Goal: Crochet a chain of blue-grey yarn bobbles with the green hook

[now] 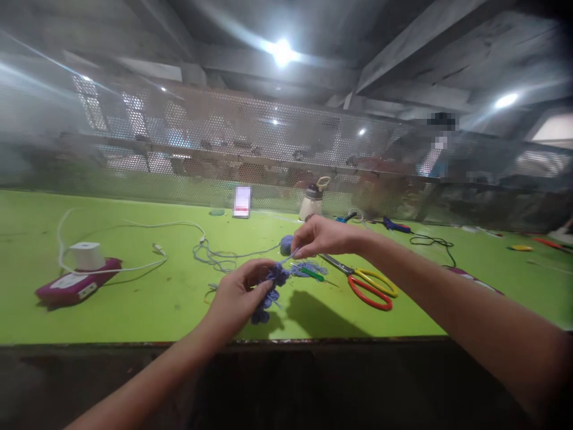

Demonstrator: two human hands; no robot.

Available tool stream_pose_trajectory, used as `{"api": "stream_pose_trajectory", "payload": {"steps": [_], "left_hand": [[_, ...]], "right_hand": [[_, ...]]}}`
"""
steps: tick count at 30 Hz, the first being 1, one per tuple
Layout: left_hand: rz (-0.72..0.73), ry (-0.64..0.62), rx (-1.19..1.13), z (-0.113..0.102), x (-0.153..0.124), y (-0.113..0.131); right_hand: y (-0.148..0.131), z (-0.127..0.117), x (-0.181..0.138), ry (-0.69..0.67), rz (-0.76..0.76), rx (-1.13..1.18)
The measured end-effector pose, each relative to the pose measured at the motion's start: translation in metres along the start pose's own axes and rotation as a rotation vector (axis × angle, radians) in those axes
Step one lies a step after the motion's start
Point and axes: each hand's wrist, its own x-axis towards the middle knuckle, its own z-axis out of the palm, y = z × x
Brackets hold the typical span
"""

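Note:
Between thumb and fingers, my left hand (242, 292) grips a purple-blue crochet piece (278, 276) with several bobbly lumps hanging down, above the table's front edge. My right hand (311, 236), its fingers pinched, holds a strand of yarn (290, 257) that rises from the crochet piece. Just behind it sits a ball of the same yarn (286, 243), partly covered by the fingers. A green-handled crochet hook (312, 273) lies on the table beside a tangle of yarn (308, 267). Scissors (369, 286) with one red and one yellow handle lie right of the hook.
On the green table (147, 310), a purple power strip (80, 283) with a white charger (87, 255) and cable stands at left. A phone (242, 202) and a lidded bottle (311, 203) stand at the back before a perforated metal screen (268, 149). A blue corded tool (396, 226) lies back right.

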Motion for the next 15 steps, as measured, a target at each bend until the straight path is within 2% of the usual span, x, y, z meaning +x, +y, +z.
{"api": "stream_pose_trajectory", "payload": {"steps": [4,8,13,15], "left_hand": [[-0.001,0.020,0.031,-0.006,-0.005,0.009],[0.012,0.036,0.065,-0.009,-0.010,0.013],[0.020,0.050,0.087,-0.010,-0.013,0.019],[0.018,0.064,0.076,-0.010,-0.013,0.019]], "right_hand": [[-0.015,-0.011,-0.015,0.011,0.000,-0.071],[-0.026,-0.015,-0.024,0.056,-0.046,-0.261],[-0.041,-0.013,-0.026,0.250,-0.169,-0.479],[-0.048,-0.011,-0.026,0.322,-0.161,-0.420]]}}
